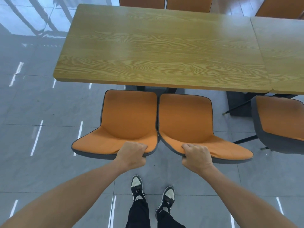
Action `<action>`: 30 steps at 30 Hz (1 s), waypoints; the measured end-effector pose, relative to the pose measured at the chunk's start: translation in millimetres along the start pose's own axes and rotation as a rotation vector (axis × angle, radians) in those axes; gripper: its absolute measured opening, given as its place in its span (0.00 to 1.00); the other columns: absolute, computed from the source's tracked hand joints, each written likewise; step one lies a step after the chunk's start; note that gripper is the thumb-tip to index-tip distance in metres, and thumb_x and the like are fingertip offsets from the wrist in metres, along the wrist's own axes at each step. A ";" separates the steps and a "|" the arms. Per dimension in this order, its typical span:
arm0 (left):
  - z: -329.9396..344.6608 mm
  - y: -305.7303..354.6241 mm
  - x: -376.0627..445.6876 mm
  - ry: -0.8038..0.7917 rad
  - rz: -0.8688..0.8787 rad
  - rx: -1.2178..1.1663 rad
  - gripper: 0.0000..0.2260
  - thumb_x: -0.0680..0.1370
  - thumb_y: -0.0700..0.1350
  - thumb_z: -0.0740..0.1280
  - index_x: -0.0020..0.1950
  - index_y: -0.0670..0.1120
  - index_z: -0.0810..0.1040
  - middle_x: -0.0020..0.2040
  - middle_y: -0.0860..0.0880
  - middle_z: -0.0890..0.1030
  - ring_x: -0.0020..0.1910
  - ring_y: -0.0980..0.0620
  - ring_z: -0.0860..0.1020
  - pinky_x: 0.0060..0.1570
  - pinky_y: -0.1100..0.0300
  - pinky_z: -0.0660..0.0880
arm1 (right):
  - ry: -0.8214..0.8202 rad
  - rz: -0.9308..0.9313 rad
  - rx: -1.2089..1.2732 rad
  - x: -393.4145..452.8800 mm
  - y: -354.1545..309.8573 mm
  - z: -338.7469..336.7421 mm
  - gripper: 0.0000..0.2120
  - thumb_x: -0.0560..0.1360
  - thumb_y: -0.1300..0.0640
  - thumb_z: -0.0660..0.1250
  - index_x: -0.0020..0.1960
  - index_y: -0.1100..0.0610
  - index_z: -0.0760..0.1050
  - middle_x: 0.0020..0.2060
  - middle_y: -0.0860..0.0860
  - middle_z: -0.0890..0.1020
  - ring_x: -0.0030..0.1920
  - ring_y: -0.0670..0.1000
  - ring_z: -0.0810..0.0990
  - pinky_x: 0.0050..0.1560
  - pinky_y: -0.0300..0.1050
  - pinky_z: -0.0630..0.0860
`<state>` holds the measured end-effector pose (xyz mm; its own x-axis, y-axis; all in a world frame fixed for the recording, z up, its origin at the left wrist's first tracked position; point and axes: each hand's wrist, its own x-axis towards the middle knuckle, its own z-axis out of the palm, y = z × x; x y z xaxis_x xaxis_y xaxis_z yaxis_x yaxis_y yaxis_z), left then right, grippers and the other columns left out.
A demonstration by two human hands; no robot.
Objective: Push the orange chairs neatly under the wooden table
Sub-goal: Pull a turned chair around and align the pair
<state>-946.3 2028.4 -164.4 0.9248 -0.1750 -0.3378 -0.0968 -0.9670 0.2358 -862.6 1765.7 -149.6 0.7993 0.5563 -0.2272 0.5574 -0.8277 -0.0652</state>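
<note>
Both hands are closed over chair backs: the left hand (132, 153) is wrapped around the top edge of the left orange chair (126, 122), the right hand (196, 156) around that of the right orange chair (186, 122). The two chairs are set side by side, touching, their front edges just at the near edge of the wooden desk (158, 46). Dark desk legs (171, 90) are seen between them. A third orange chair (281, 119) is placed to the right, apart, on the grey tiled floor (41, 112).
</note>
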 end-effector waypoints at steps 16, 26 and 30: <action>3.4 2.4 2.3 -0.035 -0.149 -0.010 0.09 0.63 0.50 0.62 0.40 0.49 0.76 0.34 0.51 0.79 0.34 0.46 0.77 0.32 0.56 0.71 | -0.086 -0.004 0.018 1.7 7.6 5.4 0.15 0.65 0.47 0.61 0.48 0.51 0.78 0.38 0.45 0.80 0.37 0.51 0.79 0.31 0.44 0.70; -14.6 15.7 17.4 -0.258 -0.316 -0.263 0.30 0.74 0.74 0.52 0.65 0.57 0.76 0.57 0.56 0.83 0.55 0.49 0.80 0.54 0.53 0.76 | -0.137 0.045 0.324 -29.8 24.7 -19.7 0.31 0.77 0.38 0.57 0.75 0.52 0.66 0.75 0.52 0.68 0.74 0.51 0.63 0.77 0.54 0.54; -40.7 71.6 61.2 -0.340 -0.295 -0.512 0.37 0.76 0.75 0.51 0.75 0.51 0.69 0.68 0.50 0.75 0.64 0.47 0.75 0.63 0.50 0.70 | -0.222 0.151 0.298 -52.5 69.5 -45.3 0.30 0.79 0.38 0.55 0.76 0.52 0.63 0.77 0.54 0.63 0.76 0.55 0.61 0.76 0.61 0.53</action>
<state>-881.7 1956.0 -131.2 0.7108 -0.0473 -0.7018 0.4050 -0.7882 0.4634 -855.6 1682.3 -98.2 0.7814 0.4240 -0.4578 0.3219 -0.9025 -0.2863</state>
